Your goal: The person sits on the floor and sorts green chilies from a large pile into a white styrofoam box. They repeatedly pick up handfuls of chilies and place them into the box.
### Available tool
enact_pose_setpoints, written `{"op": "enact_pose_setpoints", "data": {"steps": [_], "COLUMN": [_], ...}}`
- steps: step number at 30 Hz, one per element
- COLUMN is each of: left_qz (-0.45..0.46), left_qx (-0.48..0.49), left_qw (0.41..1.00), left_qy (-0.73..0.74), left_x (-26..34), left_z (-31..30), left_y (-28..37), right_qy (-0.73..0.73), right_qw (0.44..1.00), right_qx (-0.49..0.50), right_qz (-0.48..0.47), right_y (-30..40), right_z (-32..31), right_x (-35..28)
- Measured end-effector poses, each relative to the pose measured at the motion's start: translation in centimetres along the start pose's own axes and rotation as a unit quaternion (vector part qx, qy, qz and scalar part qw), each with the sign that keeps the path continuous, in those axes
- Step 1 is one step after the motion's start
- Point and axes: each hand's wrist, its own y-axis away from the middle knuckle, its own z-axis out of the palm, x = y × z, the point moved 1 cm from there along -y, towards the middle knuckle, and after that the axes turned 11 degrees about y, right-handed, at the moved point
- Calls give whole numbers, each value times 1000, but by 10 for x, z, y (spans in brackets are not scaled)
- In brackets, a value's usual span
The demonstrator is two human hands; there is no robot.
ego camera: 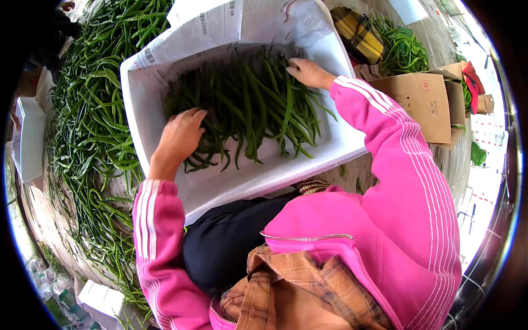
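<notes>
A white foam box [231,187] stands tilted before me, partly lined with printed paper [194,35]. Long green peppers [251,99] lie in it side by side, most pointing towards me. At the left end of this layer, my left hand [179,134] rests with its fingers apart, touching the peppers. My right hand [308,73] reaches over the box's right side, its fingertips at the far right end of the peppers. No pepper shows between the fingers of either hand. The undersides of both hands are hidden.
A large heap of green peppers [99,90] spreads along the left. On the right stand an open cardboard box [416,103], a yellow-and-black plaid bag [359,35] and more green peppers [406,49]. White boxes [31,140] are at the far left, near a person's dark sleeve [51,37].
</notes>
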Motion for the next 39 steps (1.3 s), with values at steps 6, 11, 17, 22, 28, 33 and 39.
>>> {"op": "enact_pose_setpoints", "data": {"steps": [6,11,17,22,28,33,39], "left_qz": [-21,16,14,15,-158,-253,-315], "left_qx": [62,72,101,87,-15,72,348], "left_qw": [998,996,991,991,951,933,781], "left_qy": [9,50,85,103,267,246,412], "left_x": [13,31,52,56,2,-58,-56], "left_z": [-38,-33,-13,-17,42,135,225], "left_y": [77,111,160,245,376,478,529], "right_qy": [36,152,288,305,336,236,84], "right_qw": [994,981,925,883,926,960,888], "right_qx": [94,83,228,300,168,117,249], "right_qz": [-37,83,98,190,37,-94,-378], "right_y": [58,71,29,0,33,2,45], "right_z": [44,113,145,146,164,73,-16], "right_x": [-105,-159,-130,-121,-128,-146,-412]}}
